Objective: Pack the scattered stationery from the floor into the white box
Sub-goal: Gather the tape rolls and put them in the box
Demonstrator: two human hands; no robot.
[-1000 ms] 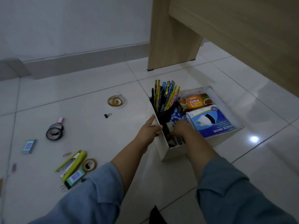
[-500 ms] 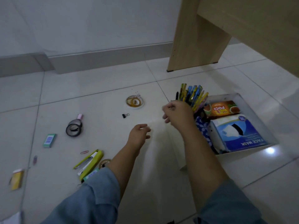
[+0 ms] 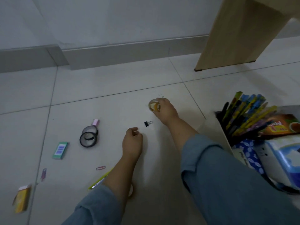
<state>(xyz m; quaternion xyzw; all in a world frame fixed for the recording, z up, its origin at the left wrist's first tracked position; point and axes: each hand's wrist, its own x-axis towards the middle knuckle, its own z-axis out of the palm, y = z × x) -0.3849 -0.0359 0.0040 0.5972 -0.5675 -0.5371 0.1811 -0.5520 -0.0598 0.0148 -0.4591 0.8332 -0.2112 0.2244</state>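
1. While the right hand (image 3: 164, 109) reaches far out over the floor (image 3: 113, 78), its fingers (image 3: 159, 101) are curled around a clear tape roll (image 3: 153, 105); roll partly covered by the hand, can't tell if it's lifted or touching the tile.
2. Left hand (image 3: 132, 143) hovers low near the black binder clip (image 3: 148, 123), fingers loosely curled in, holding nothing visible; clip just beyond the fingertips, apart from them.
3. White box (image 3: 215, 132) at right edge, cut off by the frame; only its near-left wall and corner show.
4. Inside the box: bundle of pencils (image 3: 246, 114) standing tilted, an orange packet (image 3: 282, 127) with print too blurred to read, a blue-white carton (image 3: 285, 161) cut off at right, a blue patterned item (image 3: 250, 153) half hidden by the right sleeve (image 3: 227, 184).
5. Scattered on the floor to the left: two dark tape rolls (image 3: 88, 137) leaning on each other, a pink item (image 3: 95, 122) just behind them, a green staple box (image 3: 60, 150), a red paper clip (image 3: 100, 168), a small purple clip (image 3: 43, 173) that's blurry, a yellow pack (image 3: 21, 198) near the left edge.
6. Yellow-green stapler (image 3: 99, 181) mostly hidden under the left forearm; only one end shows.
7. A ring-shaped thing (image 3: 131, 191) peeks out beside the left forearm, too hidden to identify.
8. Wooden table leg (image 3: 227, 38) top right, cut off above.
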